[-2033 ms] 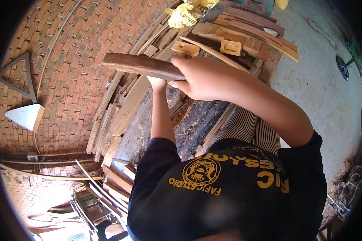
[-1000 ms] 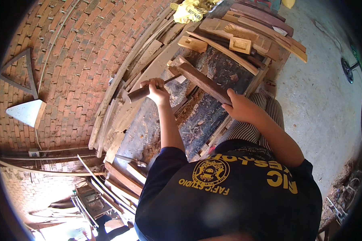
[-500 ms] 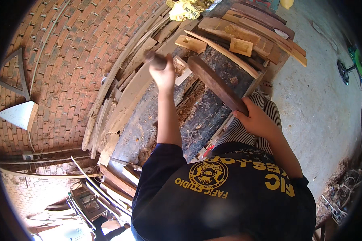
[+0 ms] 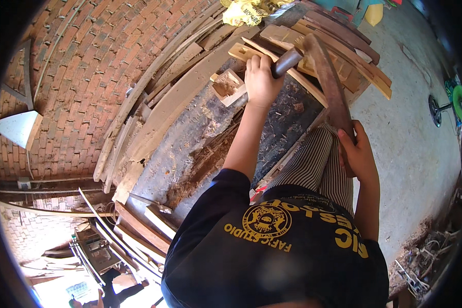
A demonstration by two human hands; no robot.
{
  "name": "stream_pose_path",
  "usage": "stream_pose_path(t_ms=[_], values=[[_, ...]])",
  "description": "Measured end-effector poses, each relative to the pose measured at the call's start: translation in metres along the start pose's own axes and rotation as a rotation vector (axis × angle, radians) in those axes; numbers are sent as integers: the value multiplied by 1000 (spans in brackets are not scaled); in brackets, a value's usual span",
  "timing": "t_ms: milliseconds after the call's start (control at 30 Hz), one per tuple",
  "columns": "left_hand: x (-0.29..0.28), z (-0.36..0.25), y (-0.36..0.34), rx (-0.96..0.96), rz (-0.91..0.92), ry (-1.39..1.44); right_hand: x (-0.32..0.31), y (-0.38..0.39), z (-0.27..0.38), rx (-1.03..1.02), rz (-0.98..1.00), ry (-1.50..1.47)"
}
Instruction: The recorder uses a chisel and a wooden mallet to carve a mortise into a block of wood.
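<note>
My left hand (image 4: 262, 82) is closed around a chisel (image 4: 287, 62); its dark round handle sticks out at the upper right of the fist. The blade is mostly hidden by the hand. Just left of that hand, a small square wooden block (image 4: 234, 96) with a hollowed, chip-strewn middle sits on the dark workbench (image 4: 287, 110). My right hand (image 4: 358, 154) grips the lower end of a long dark wooden club (image 4: 329, 77). The club points away from me, its far end raised close to the chisel handle without clearly touching it.
Wood shavings (image 4: 205, 164) lie over the bench. Long boards (image 4: 164, 115) line its left side, and more planks (image 4: 339, 38) are stacked at the far end near a yellow bag (image 4: 244, 13). A brick wall (image 4: 97, 77) rises at left. Another person (image 4: 113, 290) shows at lower left.
My left hand has moved right with the chisel, off the hollowed block. My right hand has swung right, and the club now points more steeply away from me.
</note>
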State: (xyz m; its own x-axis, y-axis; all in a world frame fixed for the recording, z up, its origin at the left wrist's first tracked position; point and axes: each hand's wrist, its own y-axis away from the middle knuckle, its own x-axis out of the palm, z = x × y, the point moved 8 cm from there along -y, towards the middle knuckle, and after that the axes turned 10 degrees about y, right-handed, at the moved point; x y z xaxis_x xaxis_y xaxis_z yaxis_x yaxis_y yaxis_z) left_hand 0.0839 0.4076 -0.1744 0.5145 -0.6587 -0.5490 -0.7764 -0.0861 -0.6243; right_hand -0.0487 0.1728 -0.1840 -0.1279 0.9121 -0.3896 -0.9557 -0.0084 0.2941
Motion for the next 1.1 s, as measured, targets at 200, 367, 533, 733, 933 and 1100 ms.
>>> stream_pose_path(t_ms=[200, 367, 533, 733, 933, 1100], values=[[0, -18, -11, 92, -118, 147, -9, 1, -12, 53, -28, -26], [15, -15, -25, 72, -85, 116, -11, 0, -19, 57, -11, -32], [19, -3, -30, -1, -46, 65, -12, -2, -25, 88, 3, -89], [31, 31, -24, -142, 59, 67, -14, -4, -29, 119, -20, -40], [44, 47, 6, -138, 231, 96, -13, -7, -29, 105, -11, -37], [28, 53, 15, -310, 96, -85, -10, -8, -33, 148, -18, -32]])
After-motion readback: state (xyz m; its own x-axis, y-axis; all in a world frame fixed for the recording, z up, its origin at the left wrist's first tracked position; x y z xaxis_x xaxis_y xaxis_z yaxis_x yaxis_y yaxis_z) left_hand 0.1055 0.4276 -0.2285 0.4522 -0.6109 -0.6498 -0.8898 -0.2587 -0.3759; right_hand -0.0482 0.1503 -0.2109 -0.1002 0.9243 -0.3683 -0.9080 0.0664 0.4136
